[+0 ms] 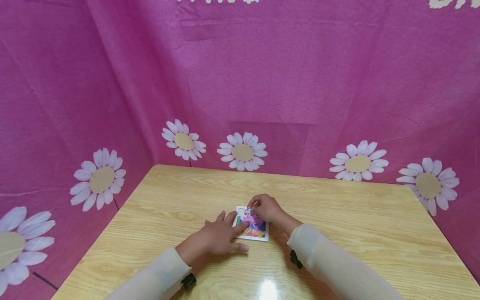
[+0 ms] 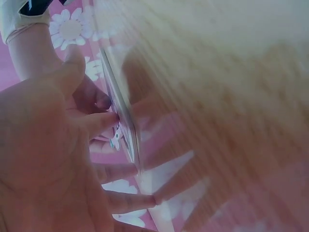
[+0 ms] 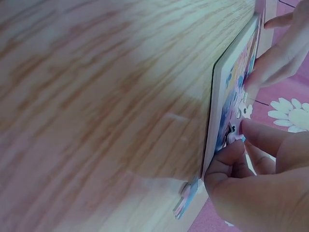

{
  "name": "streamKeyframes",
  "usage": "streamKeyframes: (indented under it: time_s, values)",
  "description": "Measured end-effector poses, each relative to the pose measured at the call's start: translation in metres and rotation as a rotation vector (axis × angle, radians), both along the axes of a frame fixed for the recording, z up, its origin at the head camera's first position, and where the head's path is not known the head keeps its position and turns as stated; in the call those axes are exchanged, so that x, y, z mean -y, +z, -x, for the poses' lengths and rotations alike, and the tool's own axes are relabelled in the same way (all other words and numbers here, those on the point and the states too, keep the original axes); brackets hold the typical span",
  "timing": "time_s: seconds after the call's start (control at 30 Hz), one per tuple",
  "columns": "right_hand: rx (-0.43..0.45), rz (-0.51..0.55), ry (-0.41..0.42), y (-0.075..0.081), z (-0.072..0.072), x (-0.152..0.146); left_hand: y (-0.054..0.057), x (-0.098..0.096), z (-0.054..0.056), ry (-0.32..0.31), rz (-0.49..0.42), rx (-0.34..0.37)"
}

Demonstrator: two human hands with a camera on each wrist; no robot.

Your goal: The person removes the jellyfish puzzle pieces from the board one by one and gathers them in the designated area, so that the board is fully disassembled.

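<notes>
A small jigsaw puzzle (image 1: 256, 238) with a white border lies flat on the table, its picture mostly pink, purple and yellow. In the head view, white backing shows at the picture's upper left. My left hand (image 1: 220, 236) spreads over the puzzle's left side, fingers extended, the index finger resting on the picture. At the far edge my right hand (image 1: 265, 207) pinches a small puzzle piece (image 3: 235, 137) between thumb and fingers, close over the board. The right fingers partly hide that piece. In the left wrist view, the puzzle (image 2: 126, 126) appears edge-on beside the fingertips.
Beyond the puzzle's far corner, loose puzzle pieces (image 3: 186, 196) lie on the wood in the right wrist view. The wood-grain table (image 1: 337, 233) ends at a pink cloth (image 1: 262, 83) printed with white daisies, hanging behind and at the left.
</notes>
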State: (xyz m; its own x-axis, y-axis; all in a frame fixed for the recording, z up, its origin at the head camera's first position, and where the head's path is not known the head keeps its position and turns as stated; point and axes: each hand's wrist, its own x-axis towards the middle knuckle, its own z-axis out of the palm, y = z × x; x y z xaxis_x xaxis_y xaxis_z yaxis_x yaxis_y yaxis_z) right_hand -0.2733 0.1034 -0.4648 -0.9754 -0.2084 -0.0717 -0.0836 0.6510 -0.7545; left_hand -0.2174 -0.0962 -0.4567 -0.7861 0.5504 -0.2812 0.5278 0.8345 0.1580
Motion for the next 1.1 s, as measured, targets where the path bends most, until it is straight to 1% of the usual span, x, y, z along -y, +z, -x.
streamKeyframes:
  time_s: [0.17,0.47,0.6,0.7,0.93,1.1]
  values:
    - [0.002,0.010,-0.002,0.001,0.000,0.000,-0.003,-0.003,0.000,0.016,0.025,-0.005]
    - [0.004,0.016,0.001,0.002,0.000,-0.003,-0.001,-0.004,-0.001,0.016,0.035,-0.006]
    - [0.026,0.012,-0.004,0.004,0.001,-0.005,-0.002,-0.003,-0.001,0.016,0.038,0.000]
    - [0.030,0.007,-0.008,0.006,0.002,-0.008,-0.001,-0.003,0.000,0.021,0.044,0.013]
    - [0.006,0.009,0.004,0.005,0.005,-0.020,-0.001,-0.004,0.000,0.030,0.041,0.027]
    - [0.037,0.028,-0.002,0.005,0.005,-0.032,0.001,-0.005,-0.001,0.029,0.043,0.022]
